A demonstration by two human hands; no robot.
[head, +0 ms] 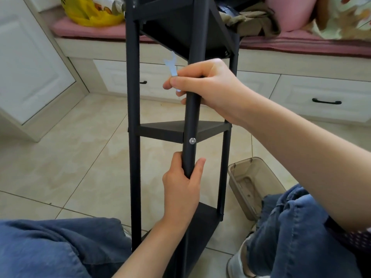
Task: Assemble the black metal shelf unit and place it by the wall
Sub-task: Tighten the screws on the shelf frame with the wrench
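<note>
Head view: black shelf unit upright on tiled floor.
Left hand: grips near post below middle shelf.
Right hand: grips same post higher, apparently pinching a wrench.

A smoky clear plastic bin lies on the beige tiled floor, just right of the left hand. Beyond the right hand, white drawers sit under a pink bench cushion. The cushion carries a yellow bag and a pink pillow.
</note>
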